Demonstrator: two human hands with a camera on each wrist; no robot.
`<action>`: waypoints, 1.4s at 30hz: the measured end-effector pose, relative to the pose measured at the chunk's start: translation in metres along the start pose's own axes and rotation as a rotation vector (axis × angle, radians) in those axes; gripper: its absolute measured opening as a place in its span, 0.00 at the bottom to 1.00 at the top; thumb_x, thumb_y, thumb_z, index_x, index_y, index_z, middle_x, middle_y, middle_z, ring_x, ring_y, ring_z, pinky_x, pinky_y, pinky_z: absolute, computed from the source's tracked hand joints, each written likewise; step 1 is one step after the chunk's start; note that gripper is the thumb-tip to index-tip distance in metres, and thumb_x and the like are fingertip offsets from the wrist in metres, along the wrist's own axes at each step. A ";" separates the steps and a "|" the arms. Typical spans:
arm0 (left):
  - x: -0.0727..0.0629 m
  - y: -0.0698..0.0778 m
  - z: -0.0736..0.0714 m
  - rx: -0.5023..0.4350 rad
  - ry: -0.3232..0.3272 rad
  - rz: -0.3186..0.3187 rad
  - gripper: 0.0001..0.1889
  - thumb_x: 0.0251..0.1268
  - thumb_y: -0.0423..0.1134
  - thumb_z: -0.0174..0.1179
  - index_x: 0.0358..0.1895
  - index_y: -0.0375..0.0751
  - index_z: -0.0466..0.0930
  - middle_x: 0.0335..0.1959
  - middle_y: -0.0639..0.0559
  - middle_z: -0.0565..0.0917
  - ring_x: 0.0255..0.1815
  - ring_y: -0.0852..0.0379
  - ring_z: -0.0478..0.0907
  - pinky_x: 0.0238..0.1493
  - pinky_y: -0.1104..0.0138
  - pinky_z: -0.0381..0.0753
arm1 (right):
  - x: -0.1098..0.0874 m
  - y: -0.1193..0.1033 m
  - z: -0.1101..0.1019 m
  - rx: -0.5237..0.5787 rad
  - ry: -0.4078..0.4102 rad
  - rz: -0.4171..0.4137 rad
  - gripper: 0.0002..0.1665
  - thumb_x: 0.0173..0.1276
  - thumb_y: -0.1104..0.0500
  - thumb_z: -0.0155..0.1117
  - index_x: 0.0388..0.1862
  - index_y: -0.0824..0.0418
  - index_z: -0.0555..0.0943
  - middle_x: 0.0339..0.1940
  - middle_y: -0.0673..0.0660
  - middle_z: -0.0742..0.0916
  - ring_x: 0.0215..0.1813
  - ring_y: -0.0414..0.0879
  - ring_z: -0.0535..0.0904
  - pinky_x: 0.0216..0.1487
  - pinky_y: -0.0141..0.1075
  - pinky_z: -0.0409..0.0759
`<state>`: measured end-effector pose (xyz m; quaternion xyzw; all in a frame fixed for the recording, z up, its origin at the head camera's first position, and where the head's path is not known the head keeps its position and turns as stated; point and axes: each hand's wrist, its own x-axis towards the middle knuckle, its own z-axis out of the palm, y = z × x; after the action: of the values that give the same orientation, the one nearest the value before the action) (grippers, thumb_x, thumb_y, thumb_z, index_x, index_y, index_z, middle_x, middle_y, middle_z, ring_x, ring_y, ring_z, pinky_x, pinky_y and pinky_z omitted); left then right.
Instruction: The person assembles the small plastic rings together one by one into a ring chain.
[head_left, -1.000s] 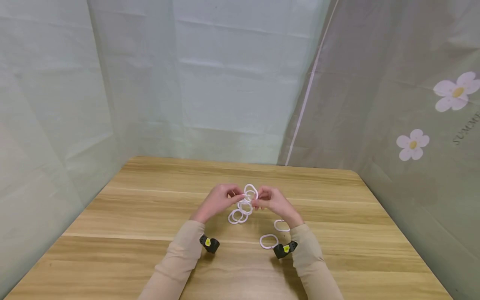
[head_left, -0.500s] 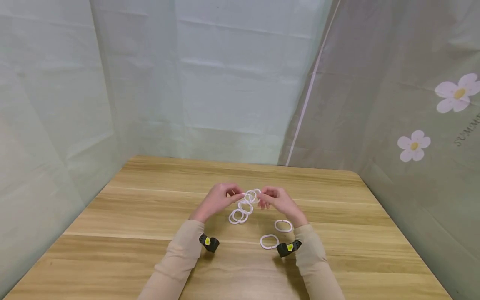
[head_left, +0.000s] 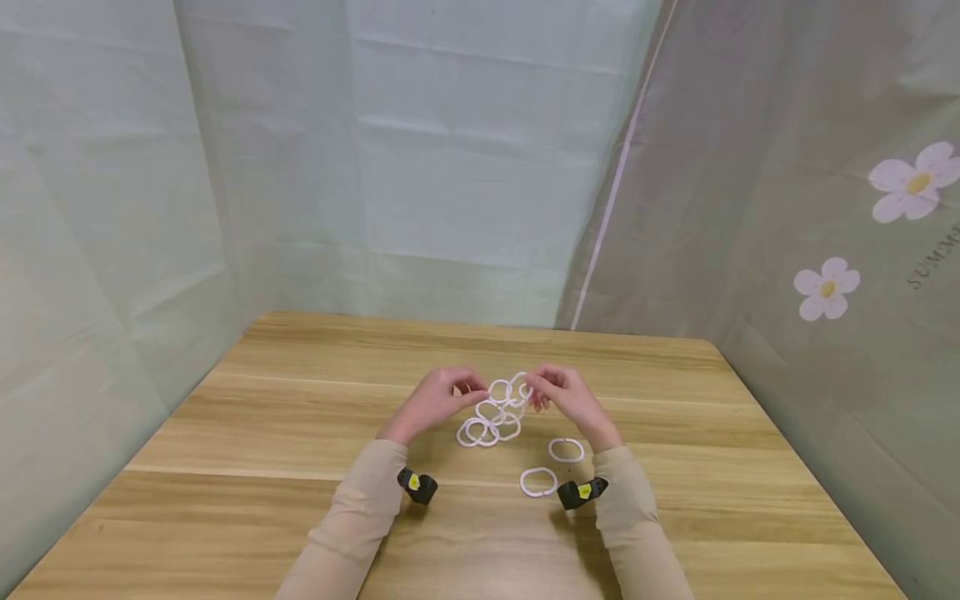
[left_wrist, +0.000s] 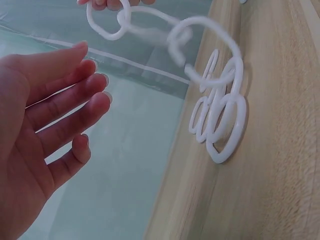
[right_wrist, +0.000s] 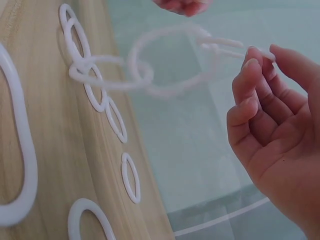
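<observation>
My right hand (head_left: pixel 558 393) pinches a white plastic C-shaped link (right_wrist: pixel 225 41) between thumb and forefinger. Hooked to that link, a chain of white links (left_wrist: pixel 236 52) hangs down to the wooden tabletop, where its lower rings (left_wrist: pixel 241 122) lie overlapping. On the chain's other side is my left hand (head_left: pixel 448 396), raised over the table. Its fingers (left_wrist: pixel 75 102) are loosely bent and spread, with nothing between them in the left wrist view; the chain hangs just beyond the fingertips.
Two loose oval links (head_left: pixel 522 482) lie on the table (head_left: pixel 225 467) near the right forearm. Black wrist cameras (head_left: pixel 417 486) sit on both sleeves. Pale curtains (head_left: pixel 480 167) stand behind the table, and a flowered one (head_left: pixel 750 208) hangs on the right.
My right hand has drawn right and slightly up, stretching out the chain's held end. More rings now show apart from each other. The left hand has stayed nearly still.
</observation>
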<state>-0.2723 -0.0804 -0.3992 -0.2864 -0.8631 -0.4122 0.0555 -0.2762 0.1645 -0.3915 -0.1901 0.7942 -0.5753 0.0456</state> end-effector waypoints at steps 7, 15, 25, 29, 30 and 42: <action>0.001 -0.002 0.001 -0.001 -0.016 0.006 0.09 0.66 0.42 0.62 0.42 0.43 0.85 0.33 0.54 0.85 0.35 0.60 0.77 0.37 0.69 0.75 | 0.000 0.000 0.002 0.014 -0.025 -0.018 0.15 0.74 0.60 0.55 0.40 0.75 0.76 0.21 0.48 0.81 0.23 0.37 0.75 0.28 0.30 0.73; 0.002 0.000 0.001 0.001 -0.044 0.010 0.12 0.69 0.47 0.58 0.44 0.44 0.85 0.34 0.53 0.86 0.36 0.60 0.78 0.39 0.69 0.77 | 0.001 0.002 0.008 0.003 -0.134 -0.069 0.16 0.74 0.64 0.52 0.42 0.81 0.74 0.23 0.48 0.81 0.25 0.36 0.75 0.29 0.29 0.72; 0.001 0.002 -0.001 -0.049 -0.097 -0.002 0.10 0.68 0.45 0.59 0.40 0.43 0.84 0.33 0.48 0.85 0.32 0.60 0.77 0.36 0.71 0.76 | 0.002 0.002 0.021 -0.009 -0.213 -0.079 0.15 0.75 0.62 0.53 0.41 0.77 0.76 0.24 0.56 0.81 0.25 0.39 0.75 0.31 0.34 0.73; 0.002 0.002 -0.003 -0.099 -0.140 -0.025 0.11 0.69 0.43 0.58 0.39 0.38 0.83 0.31 0.41 0.84 0.30 0.46 0.79 0.30 0.71 0.75 | 0.002 0.001 0.025 -0.027 -0.228 -0.074 0.16 0.75 0.61 0.52 0.40 0.76 0.77 0.24 0.63 0.80 0.26 0.46 0.75 0.32 0.35 0.73; 0.002 0.002 -0.004 -0.111 -0.152 -0.028 0.11 0.69 0.42 0.58 0.39 0.37 0.83 0.30 0.39 0.84 0.29 0.43 0.78 0.28 0.71 0.74 | 0.002 0.001 0.025 -0.030 -0.232 -0.073 0.17 0.75 0.61 0.52 0.39 0.77 0.76 0.24 0.65 0.80 0.26 0.47 0.75 0.32 0.35 0.73; -0.002 0.005 -0.023 -0.102 -0.227 -0.004 0.08 0.70 0.37 0.56 0.35 0.37 0.82 0.23 0.44 0.80 0.23 0.54 0.75 0.25 0.72 0.73 | 0.006 0.009 0.028 -0.096 -0.270 -0.035 0.17 0.76 0.62 0.48 0.37 0.77 0.76 0.25 0.67 0.82 0.25 0.42 0.75 0.28 0.31 0.72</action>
<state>-0.2709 -0.0960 -0.3816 -0.3320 -0.8423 -0.4206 -0.0581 -0.2755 0.1399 -0.4080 -0.2814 0.8041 -0.5065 0.1329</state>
